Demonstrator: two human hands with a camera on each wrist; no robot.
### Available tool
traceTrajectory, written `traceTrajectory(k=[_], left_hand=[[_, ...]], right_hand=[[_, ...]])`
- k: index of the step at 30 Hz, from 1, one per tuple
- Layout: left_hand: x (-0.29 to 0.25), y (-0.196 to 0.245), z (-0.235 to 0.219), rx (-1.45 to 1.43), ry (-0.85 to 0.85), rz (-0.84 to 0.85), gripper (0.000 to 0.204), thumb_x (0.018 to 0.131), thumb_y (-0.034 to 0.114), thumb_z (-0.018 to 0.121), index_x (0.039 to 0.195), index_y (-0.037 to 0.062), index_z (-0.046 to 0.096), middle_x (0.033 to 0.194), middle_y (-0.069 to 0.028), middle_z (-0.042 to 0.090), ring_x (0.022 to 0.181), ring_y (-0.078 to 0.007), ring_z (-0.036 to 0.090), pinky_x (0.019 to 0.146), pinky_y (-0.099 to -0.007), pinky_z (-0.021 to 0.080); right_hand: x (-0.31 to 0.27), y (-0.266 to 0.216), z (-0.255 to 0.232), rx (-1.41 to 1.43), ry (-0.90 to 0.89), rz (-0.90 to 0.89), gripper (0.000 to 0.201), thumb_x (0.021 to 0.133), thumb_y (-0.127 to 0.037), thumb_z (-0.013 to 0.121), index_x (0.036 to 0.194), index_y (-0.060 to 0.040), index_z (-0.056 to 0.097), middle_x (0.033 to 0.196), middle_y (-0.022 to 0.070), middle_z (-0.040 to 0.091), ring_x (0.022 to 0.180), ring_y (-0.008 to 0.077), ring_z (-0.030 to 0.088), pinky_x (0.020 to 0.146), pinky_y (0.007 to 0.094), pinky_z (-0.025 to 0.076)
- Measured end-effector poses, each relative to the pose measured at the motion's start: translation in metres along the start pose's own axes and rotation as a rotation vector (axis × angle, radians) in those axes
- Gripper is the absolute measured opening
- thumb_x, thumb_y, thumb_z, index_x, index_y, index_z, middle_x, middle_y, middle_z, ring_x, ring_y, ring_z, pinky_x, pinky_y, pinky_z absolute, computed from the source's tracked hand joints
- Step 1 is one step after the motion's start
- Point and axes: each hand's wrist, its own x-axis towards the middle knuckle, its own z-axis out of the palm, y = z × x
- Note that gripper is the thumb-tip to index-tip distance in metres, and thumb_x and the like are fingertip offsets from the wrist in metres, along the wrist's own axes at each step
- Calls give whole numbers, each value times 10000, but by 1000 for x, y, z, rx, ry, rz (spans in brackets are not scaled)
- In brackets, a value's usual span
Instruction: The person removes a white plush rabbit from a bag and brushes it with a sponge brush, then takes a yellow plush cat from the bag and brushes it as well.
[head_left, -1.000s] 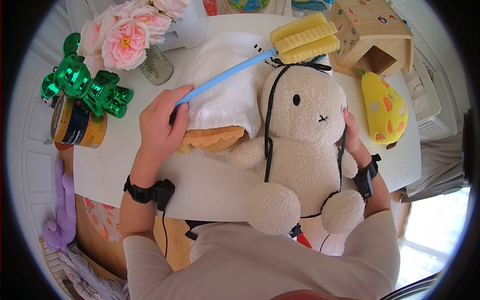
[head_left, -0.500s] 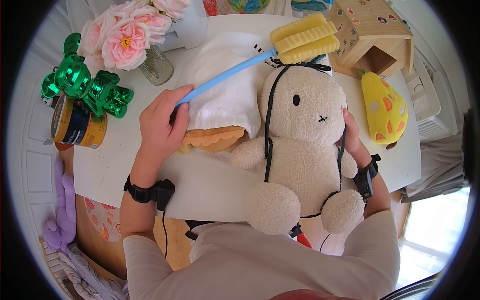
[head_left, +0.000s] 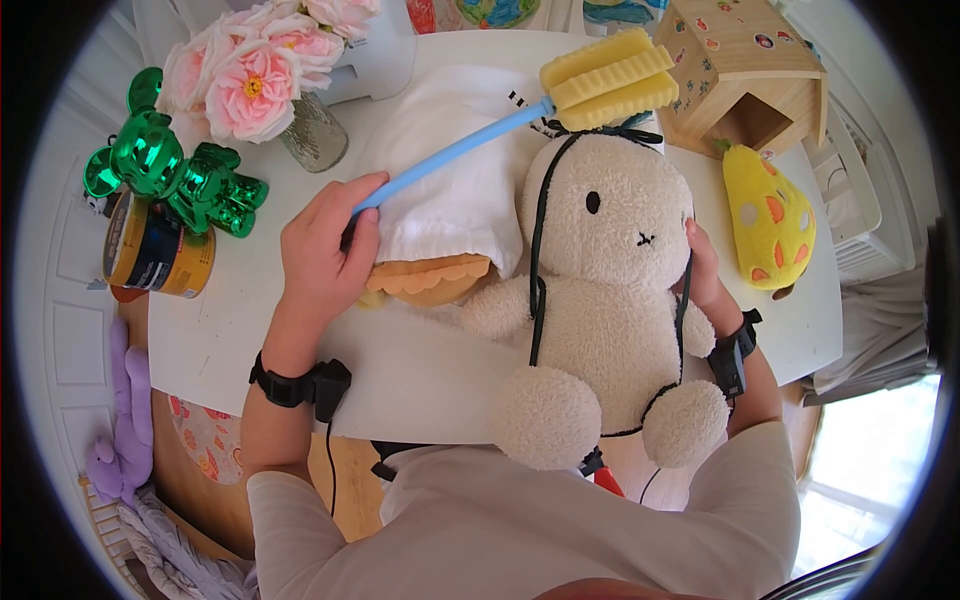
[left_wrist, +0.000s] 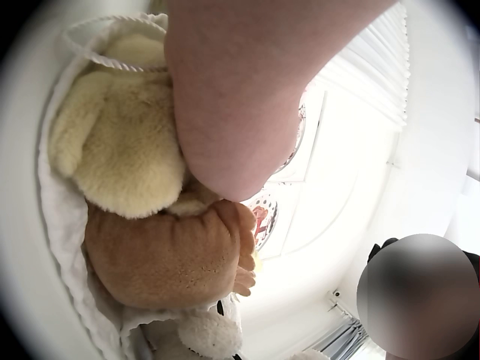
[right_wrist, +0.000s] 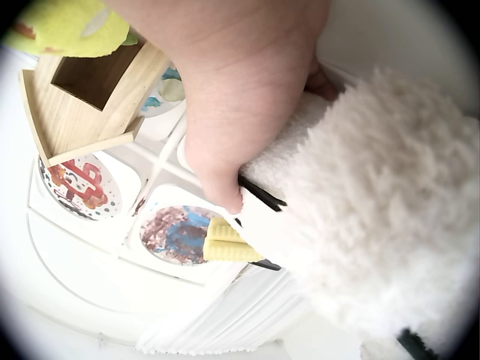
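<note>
In the head view my left hand (head_left: 325, 240) grips the blue handle of a duster (head_left: 455, 152) near its end. Its ribbed yellow head (head_left: 610, 80) lies over the top of the plush rabbit. That cream plush rabbit (head_left: 620, 310), with black cord looped along its body, sits at the table's front edge. At its side, my right hand (head_left: 703, 262) holds it, thumb in front and fingers mostly hidden behind. Under the handle lies a white cloth bag (head_left: 450, 220). From its mouth, in the left wrist view, show a brown plush (left_wrist: 165, 259) and a pale yellow plush (left_wrist: 124, 142).
Pink roses (head_left: 252, 85) in a glass vase (head_left: 315, 135) stand at the back left. Beside them, a shiny green bear figure (head_left: 170, 160) sits by a yellow tub (head_left: 155, 245). At right are a wooden house (head_left: 740, 70) and a yellow spotted plush (head_left: 770, 215).
</note>
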Motion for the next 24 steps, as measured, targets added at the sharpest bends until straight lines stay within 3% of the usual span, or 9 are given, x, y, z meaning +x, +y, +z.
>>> traceTrajectory(k=[2,5,8,14,17,20,24], left_hand=[[0,0,1,-15,18,21,269,838,-17,554,1097,22,616,788,-94,587,628,-173,535,572,-265,413],[1,0,1,-12,13,16,271,836,-18,555,1097,24,616,781,-94,582,624,-176,534,571,-266,413],[1,2,0,0,-2,-1,271,835,-19,554,1095,25,616,779,-94,581,622,-177,532,570,-266,413],[0,0,0,-8,5,5,266,834,-21,552,1088,24,617,772,-92,576,614,-174,525,568,-264,412],[1,2,0,-8,2,-2,264,834,-22,552,1086,23,616,772,-92,576,613,-175,527,568,-263,413],[2,1,2,-23,58,35,261,823,-24,572,1062,58,636,717,-65,561,542,-164,517,518,-257,417],[1,1,2,0,35,32,261,827,-23,565,1071,46,629,737,-75,569,566,-170,524,532,-260,416]], right_hand=[[0,0,-2,-7,-5,13,696,923,-524,420,1387,-9,358,1282,160,535,1127,254,567,926,354,467],[3,2,-2,123,-17,22,793,843,-508,568,1406,-14,310,1307,160,509,1151,250,554,925,353,474],[1,1,0,60,-48,-8,709,922,-519,431,1405,-10,326,1326,168,496,1177,271,531,975,378,439],[2,6,-7,60,-49,3,703,930,-507,427,1412,-8,316,1340,170,485,1187,277,524,989,384,429],[3,3,-2,139,-18,26,777,848,-504,564,1399,-14,321,1286,157,527,1112,245,580,887,344,497],[2,6,-4,125,-3,17,764,855,-500,558,1398,-16,323,1289,156,524,1123,249,572,901,352,489],[2,3,-3,145,-22,22,757,859,-497,557,1398,-20,324,1306,156,510,1152,256,552,931,369,471]])
